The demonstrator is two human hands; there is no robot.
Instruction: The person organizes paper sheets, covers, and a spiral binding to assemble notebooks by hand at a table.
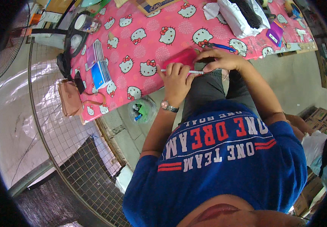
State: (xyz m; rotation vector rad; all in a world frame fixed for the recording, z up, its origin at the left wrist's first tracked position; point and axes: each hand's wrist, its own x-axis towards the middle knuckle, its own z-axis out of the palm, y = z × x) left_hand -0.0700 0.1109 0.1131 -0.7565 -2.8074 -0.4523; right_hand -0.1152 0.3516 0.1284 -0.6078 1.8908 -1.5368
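My left hand (176, 80) grips a thin white pen-like stick (194, 72) at the near edge of the table with the pink cartoon-cat cloth (144, 41). My right hand (218, 58) rests on the cloth and touches the right end of the same stick. A flat magenta case (178, 58) lies just behind both hands. A blue pen (220, 47) lies beside my right hand. A wristwatch sits on my left wrist.
A white plastic bag (239, 17) with a black comb, a purple box (275, 34), blue booklets (101, 72), a tan purse (69, 99) and a lidded jar (84, 23) are on the table. A wire-mesh panel (57, 125) stands at left. Cardboard boxes (322, 117) are at right.
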